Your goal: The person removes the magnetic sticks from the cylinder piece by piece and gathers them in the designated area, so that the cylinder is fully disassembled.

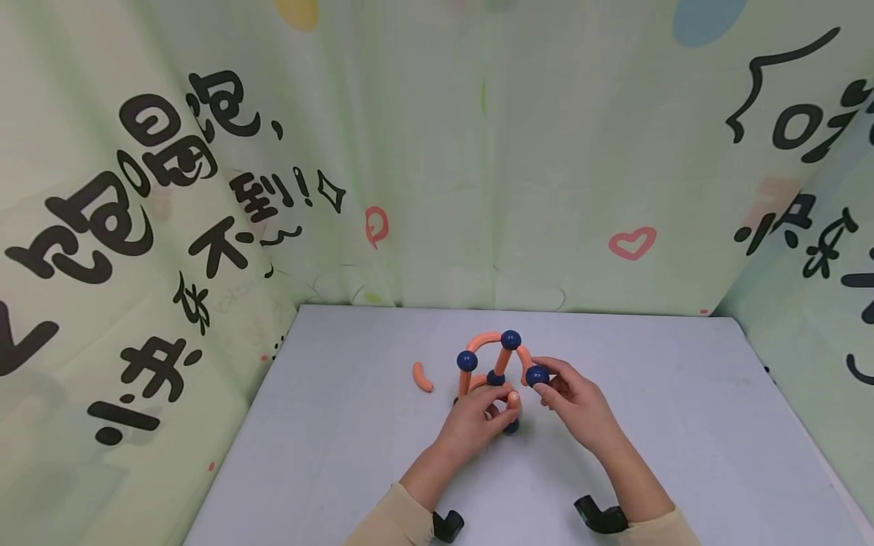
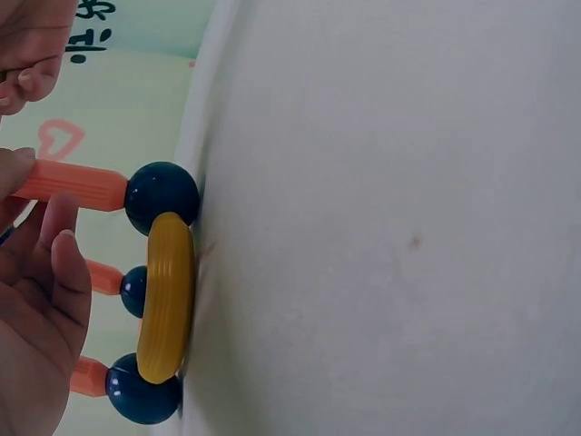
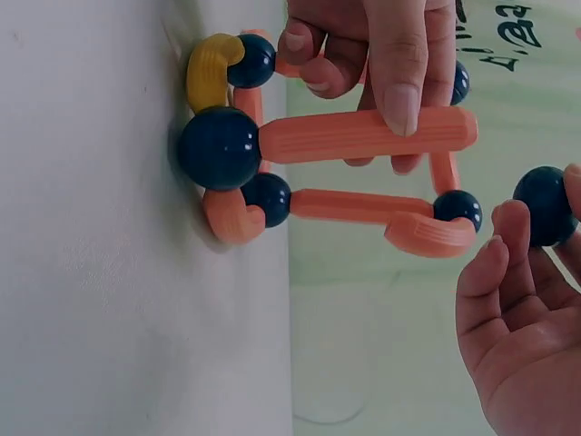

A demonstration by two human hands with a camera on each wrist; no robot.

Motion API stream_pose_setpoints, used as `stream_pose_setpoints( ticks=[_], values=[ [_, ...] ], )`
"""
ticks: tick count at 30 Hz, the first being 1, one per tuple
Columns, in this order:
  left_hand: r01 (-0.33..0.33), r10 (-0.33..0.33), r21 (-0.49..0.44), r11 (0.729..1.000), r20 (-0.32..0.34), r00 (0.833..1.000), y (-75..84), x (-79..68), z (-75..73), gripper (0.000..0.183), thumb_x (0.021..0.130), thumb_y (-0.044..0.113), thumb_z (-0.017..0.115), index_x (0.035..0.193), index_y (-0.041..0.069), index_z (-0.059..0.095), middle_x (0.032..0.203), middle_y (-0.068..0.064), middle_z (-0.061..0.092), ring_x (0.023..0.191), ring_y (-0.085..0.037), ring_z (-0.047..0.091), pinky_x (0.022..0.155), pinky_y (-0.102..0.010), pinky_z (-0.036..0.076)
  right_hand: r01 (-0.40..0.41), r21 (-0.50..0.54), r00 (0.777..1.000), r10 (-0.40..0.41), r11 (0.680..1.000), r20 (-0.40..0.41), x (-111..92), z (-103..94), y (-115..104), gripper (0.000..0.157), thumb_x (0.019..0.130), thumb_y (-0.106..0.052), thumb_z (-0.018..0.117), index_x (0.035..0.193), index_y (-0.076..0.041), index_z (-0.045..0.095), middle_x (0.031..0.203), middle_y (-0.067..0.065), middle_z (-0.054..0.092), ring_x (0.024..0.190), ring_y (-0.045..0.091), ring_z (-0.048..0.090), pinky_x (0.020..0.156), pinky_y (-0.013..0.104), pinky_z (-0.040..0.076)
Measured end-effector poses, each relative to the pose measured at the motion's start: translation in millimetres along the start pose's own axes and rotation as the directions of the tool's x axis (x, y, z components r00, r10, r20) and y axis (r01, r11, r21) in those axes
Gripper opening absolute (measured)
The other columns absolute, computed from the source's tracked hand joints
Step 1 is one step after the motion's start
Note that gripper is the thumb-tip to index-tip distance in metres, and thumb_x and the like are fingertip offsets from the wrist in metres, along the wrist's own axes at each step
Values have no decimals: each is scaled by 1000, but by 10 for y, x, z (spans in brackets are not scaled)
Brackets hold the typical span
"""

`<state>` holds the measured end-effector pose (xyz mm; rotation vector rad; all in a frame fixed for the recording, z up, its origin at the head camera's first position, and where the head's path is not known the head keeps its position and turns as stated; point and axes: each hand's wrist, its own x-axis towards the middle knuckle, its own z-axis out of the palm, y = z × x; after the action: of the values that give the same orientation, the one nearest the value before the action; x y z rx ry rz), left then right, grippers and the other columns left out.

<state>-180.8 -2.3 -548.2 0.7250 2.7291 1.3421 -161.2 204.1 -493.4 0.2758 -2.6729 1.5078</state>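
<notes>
Toward the far edge of the table point(image 1: 328, 455), a rod-and-ball frame point(image 1: 502, 361) stands. The left hand point(image 1: 473, 417) pinches one upright orange rod point(image 3: 349, 136); the right hand point(image 1: 579, 406) grips a blue ball point(image 1: 537, 376) beside the frame.

The left forearm point(image 1: 425, 472) and right forearm point(image 1: 636, 476) reach forward, angled toward each other, the left grip point(image 1: 474, 418) pinching between thumb and fingers, the right grip point(image 1: 576, 403), near it, pinching likewise.
</notes>
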Motion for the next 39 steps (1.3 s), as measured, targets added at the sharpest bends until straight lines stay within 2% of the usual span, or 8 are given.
stream_pose_setpoints(
  ticks=[4,8,12,16,22,27,32,39],
  values=[
    [17,-17,40,999,17,1000,-32,-6,33,25,95,39,65,119,34,66,100,7,65,79,1,55,69,-13,48,-33,-53,999,31,998,-38,7,-68,79,46,96,-33,64,139,-19,54,90,6,63,79,15,55,63,23,48],
    [45,-48,73,996,40,998,-66,-16,68,26,95,38,66,120,35,66,96,12,64,78,1,54,68,-13,48,-85,-105,995,78,991,-65,44,-147,226,48,96,-34,65,139,-17,54,99,8,64,86,20,54,65,23,48],
    [80,-86,103,991,59,995,-87,-21,91,25,95,38,66,120,37,67,93,15,63,76,1,52,67,-13,46,-166,-148,985,157,975,-66,91,-233,419,49,96,-35,65,141,-18,52,108,11,64,93,24,55,70,23,50],
    [102,-111,115,988,73,991,-100,-18,102,23,94,38,66,117,38,67,90,16,61,72,0,50,63,-15,44,-221,-200,975,212,955,-66,137,-300,627,49,96,-35,64,140,-18,52,107,12,63,95,24,55,71,26,49],
    [103,-115,137,985,82,990,-108,-20,102,22,94,37,67,116,38,67,88,17,59,67,-2,47,57,-17,41,-250,-279,968,239,927,-71,196,-358,920,46,95,-30,65,136,-13,53,101,13,64,86,22,55,68,29,44],
    [96,-114,171,981,97,989,-111,-16,94,19,94,36,67,113,35,68,85,16,57,67,-2,46,57,-17,39,-251,-303,968,247,919,-52,225,-396,1082,46,94,-27,66,135,-9,53,112,18,66,82,20,55,67,29,43],
    [95,-115,189,977,100,988,-119,-6,101,18,93,35,68,111,33,69,82,15,55,68,-2,46,57,-16,39,-262,-311,964,264,913,-38,222,-419,1166,47,94,-27,66,135,-7,52,123,24,63,86,23,58,67,29,45],
    [100,-128,229,968,113,985,-110,-1,115,17,92,36,70,109,33,71,84,16,59,72,-2,48,62,-17,41,-274,-320,960,276,907,-38,204,-431,1211,48,95,-24,65,137,-6,50,101,18,64,75,21,56,62,30,45]
  ],
)
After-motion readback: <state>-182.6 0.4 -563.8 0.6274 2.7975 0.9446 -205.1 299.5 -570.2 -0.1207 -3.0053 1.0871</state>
